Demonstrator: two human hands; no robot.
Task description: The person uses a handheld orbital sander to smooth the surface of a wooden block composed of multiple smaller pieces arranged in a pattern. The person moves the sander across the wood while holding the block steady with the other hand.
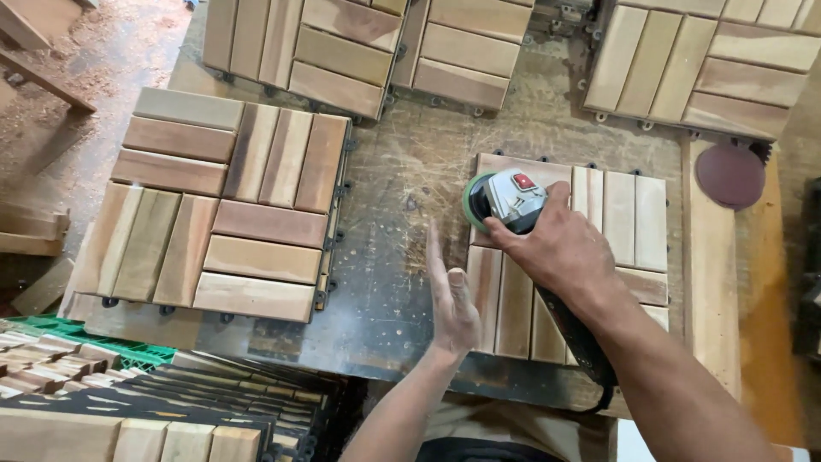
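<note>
The square slatted wooden deck tile (599, 257) under work lies on the scratched, dusty wooden counter (402, 171), its near edge close to the counter's front edge and its left edge bordering a bare strip of counter that offers the only open room. On the tile's far left corner sits the grey handheld orbital sander with a green pad and red switch (506, 202); its body runs diagonally, head toward the far left, handle and black cord trailing back toward the person along the forearm. The right hand (560, 248) grips the sander from above, fingers wrapped tight round its body. The left hand (451, 299) stands on edge just beside the tile's left side, fingers straight and together, holding nothing; whether it touches the tile cannot be told. Across the bare strip to the left lies a stack of similar slatted wooden tiles (222, 205), and more tiles (342, 47) line the far edge. A round reddish-brown sanding disc (729, 175) rests to the right, beyond a plain wooden plank (710, 282) alongside the worked tile.
</note>
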